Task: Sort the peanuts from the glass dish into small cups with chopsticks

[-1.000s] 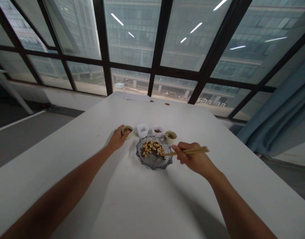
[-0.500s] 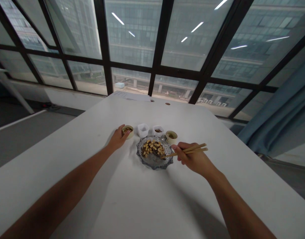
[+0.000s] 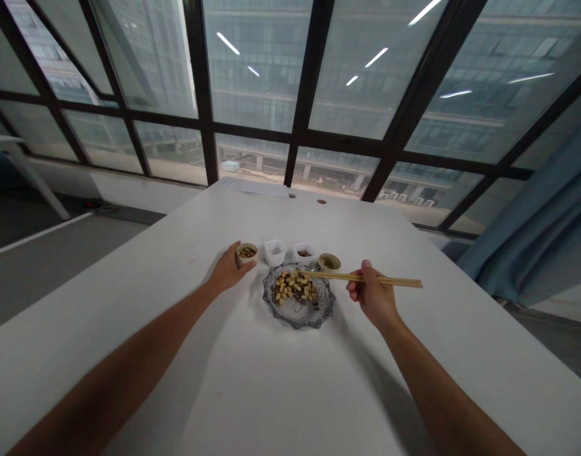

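My left hand (image 3: 228,267) is closed round the side of a small beige cup (image 3: 246,261) that stands on the table and has brownish pieces in it. In my right hand (image 3: 372,292) is a pair of chopsticks (image 3: 385,280), held almost level. Their tips reach over the far side of a scalloped glass bowl (image 3: 302,322). Pale nuts or seeds (image 3: 290,287) are heaped in that bowl, with some dark pieces among them; their exact kind is unclear. Whether the tips pinch anything I cannot tell.
Behind the bowl stand a white dish (image 3: 274,255), another white dish with dark bits (image 3: 304,254) and a second beige cup (image 3: 329,262). Paper (image 3: 257,188) lies at the white table's (image 3: 290,386) far edge, before the windows. A blue curtain (image 3: 532,221) hangs at right.
My right hand has turned, swinging the chopsticks from slanting down into the bowl to nearly level above it. The tips have risen toward the far side. My left hand stays on the cup.
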The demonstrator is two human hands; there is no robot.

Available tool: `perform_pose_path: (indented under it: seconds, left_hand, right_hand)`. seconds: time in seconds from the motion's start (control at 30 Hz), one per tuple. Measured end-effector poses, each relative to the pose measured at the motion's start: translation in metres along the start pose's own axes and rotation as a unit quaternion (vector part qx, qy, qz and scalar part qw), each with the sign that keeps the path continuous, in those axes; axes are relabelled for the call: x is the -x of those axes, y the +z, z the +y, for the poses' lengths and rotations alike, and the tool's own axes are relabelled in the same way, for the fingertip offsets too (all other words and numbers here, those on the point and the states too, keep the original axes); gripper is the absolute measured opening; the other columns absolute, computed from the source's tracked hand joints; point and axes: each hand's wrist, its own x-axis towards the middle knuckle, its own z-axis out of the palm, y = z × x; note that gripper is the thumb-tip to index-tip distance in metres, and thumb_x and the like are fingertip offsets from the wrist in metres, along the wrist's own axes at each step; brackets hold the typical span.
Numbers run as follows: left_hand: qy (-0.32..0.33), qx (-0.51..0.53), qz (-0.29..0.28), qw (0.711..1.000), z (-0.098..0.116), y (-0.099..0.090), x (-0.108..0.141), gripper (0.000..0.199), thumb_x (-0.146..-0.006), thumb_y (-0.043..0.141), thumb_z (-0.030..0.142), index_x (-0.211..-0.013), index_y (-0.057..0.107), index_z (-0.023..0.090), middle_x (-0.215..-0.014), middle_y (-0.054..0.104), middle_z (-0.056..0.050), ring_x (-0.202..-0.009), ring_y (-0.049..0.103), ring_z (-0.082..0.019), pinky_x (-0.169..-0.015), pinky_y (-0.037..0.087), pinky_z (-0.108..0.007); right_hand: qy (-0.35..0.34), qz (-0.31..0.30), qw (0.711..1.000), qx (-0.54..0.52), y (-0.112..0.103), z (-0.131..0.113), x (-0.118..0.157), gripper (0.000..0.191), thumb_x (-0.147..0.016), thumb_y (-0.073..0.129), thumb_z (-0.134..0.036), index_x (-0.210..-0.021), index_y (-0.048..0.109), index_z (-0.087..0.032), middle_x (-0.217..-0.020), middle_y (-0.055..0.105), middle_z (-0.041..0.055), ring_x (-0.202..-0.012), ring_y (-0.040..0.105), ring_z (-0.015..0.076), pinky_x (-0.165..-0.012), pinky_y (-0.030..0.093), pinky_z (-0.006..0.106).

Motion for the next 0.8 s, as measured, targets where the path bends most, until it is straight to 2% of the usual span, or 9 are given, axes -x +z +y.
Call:
perform_pose_path:
  seconds: [0.13, 0.27, 0.5, 0.8]
  left_hand:
    - [-0.009, -0.008, -0.010, 1.000, 0.003, -0.002, 0.003, 0.085, -0.071, 0.075, 0.052, -0.141, 0.041, 0.017, -0.141, 0.055, -0.017, -0.128, 0.055, -0.031, -0.109, 0.043, -0.048]
    - [0.005, -0.007, 0.001, 1.000, 0.009, -0.004, 0.004, 0.083, -0.067, 0.079, 0.049, -0.136, 0.045, 0.019, -0.137, 0.058, -0.014, -0.126, 0.057, -0.029, -0.107, 0.046, -0.044]
    - [0.083, -0.019, 0.007, 0.996, 0.017, -0.010, 0.007, 0.072, -0.063, 0.082, 0.039, -0.126, 0.052, 0.021, -0.128, 0.062, -0.011, -0.120, 0.059, -0.028, -0.105, 0.047, -0.044]
    - [0.082, -0.029, 0.010, 0.996, 0.018, -0.011, 0.007, 0.071, -0.063, 0.082, 0.037, -0.126, 0.051, 0.023, -0.128, 0.062, -0.009, -0.119, 0.059, -0.029, -0.103, 0.048, -0.045]
  right_hand:
    - [0.068, 0.022, 0.994, -0.083, 0.001, 0.027, 0.000, 0.058, -0.057, 0.081, -0.070, -0.060, 0.058, -0.017, -0.043, 0.057, -0.0008, -0.031, 0.046, 0.0080, -0.028, 0.032, 0.018]
    - [0.099, 0.029, 0.989, -0.109, 0.002, 0.040, 0.004, 0.055, -0.059, 0.081, -0.067, -0.063, 0.058, -0.017, -0.043, 0.056, -0.0026, -0.032, 0.045, 0.0077, -0.028, 0.032, 0.018]
    - [0.098, 0.006, 0.992, -0.084, 0.001, 0.043, 0.004, 0.056, -0.059, 0.080, -0.069, -0.064, 0.057, -0.019, -0.045, 0.057, -0.0019, -0.032, 0.046, 0.0090, -0.029, 0.034, 0.020]
    - [0.058, 0.005, 0.997, -0.052, 0.001, 0.047, 0.001, 0.055, -0.064, 0.074, -0.072, -0.065, 0.056, -0.021, -0.044, 0.057, -0.0012, -0.031, 0.045, 0.0107, -0.028, 0.033, 0.022]
